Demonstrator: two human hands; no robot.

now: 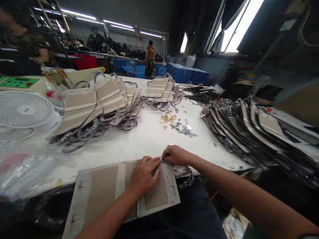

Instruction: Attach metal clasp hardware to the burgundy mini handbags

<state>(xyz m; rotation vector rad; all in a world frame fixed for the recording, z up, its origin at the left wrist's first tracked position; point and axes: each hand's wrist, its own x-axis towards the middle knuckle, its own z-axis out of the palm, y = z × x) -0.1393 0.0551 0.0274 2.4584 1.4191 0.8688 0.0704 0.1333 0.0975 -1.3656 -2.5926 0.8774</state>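
Observation:
A beige bag panel (pixel 102 186) with pale edge strips lies open across my lap and the table's front edge. My left hand (pixel 145 175) rests on it, fingers stretched out and pressing near the panel's far edge. At that edge, close to the right corner, my right hand (pixel 176 155) has its fingers pinched together; what is between them is too small to make out. A plastic-wrapped handle (pixel 188 179) sticks out beside the panel, below my right wrist. Beyond my hands lie small gold metal fittings (pixel 168 119) and a scatter of thin silver pieces (pixel 185 129).
Stacks of bag panels with wrapped handles stand at left (pixel 109 94), at the back (pixel 159 89) and at right (pixel 244 122). A white fan (pixel 26 109) and clear plastic bags (pixel 22 169) occupy the left side. Dark straps (pixel 201 94) lie farther back. Two people are beyond the table.

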